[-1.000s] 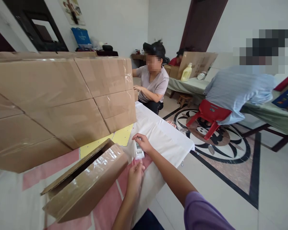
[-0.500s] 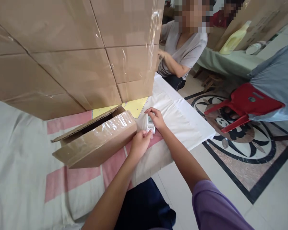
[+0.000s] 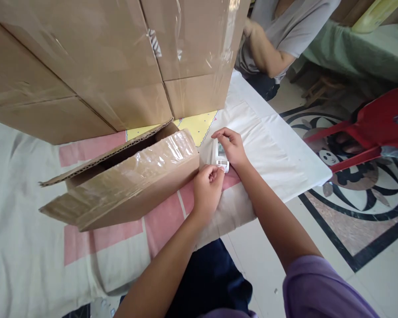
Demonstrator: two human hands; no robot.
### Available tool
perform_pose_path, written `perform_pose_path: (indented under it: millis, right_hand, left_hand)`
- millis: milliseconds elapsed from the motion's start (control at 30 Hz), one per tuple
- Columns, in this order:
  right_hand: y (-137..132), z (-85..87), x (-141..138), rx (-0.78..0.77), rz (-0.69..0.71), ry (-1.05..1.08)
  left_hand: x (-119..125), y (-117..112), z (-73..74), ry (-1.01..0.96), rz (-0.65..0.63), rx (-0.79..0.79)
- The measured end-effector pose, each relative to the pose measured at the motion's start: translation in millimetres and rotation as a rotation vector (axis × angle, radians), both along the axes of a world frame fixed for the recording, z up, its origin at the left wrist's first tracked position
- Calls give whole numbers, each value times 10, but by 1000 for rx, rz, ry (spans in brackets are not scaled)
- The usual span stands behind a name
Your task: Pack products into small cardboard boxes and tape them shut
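Observation:
My right hand (image 3: 231,146) is curled over a small white device (image 3: 220,154) with a little screen, holding it down on the white cloth of the table (image 3: 268,154). Fingers of my left hand (image 3: 208,187) are pinched together at the device's near end, touching it. An open, tape-wrapped cardboard box (image 3: 126,181) lies on its side just left of both hands, its flap raised.
A tall stack of taped cardboard cartons (image 3: 112,57) fills the back left of the table. A person in a grey shirt (image 3: 281,35) sits at the far end. A red plastic stool (image 3: 378,128) stands on the patterned floor (image 3: 358,207) to the right.
The camera has tipped down and moved closer. My left hand has closed in on the device's near end while my right hand stays on top of it.

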State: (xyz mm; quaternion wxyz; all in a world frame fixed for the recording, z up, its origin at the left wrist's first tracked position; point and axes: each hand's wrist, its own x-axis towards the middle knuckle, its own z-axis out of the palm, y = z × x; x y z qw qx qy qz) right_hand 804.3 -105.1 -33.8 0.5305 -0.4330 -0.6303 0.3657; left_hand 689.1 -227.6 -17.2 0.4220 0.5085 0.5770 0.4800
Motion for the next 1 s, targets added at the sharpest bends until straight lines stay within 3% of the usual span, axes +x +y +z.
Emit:
perform_pose_path:
  millis: [200,367,500,633,733,833,933,1000]
  right_hand:
    - [-13,1,-4,6,-28,-14]
    - [17,-24,0,-19,-13,3]
    - [9,-3,-9,39,-19,-28]
    - [-150,239,58,230,-116,-67]
    - [-522,514,132,363,-139,-96]
    - [-1125,722,83,323,34,-77]
    - [-1720,822,-122,269,195,-112]
    - [-1997,852,-296,278,220,-160]
  left_hand:
    - [60,-24,-22,77,31,37]
    - [83,-92,-121,291,27,94]
    - [67,-130,-131,171,-3,133]
    - [-8,-178,30,41,-3,226]
    - [-161,-349,190,43,9,435]
    - [-390,-620,280,107,1,594]
    - [-616,-853,324,143,-33,707]
    - [-737,-961,356,163,-42,789]
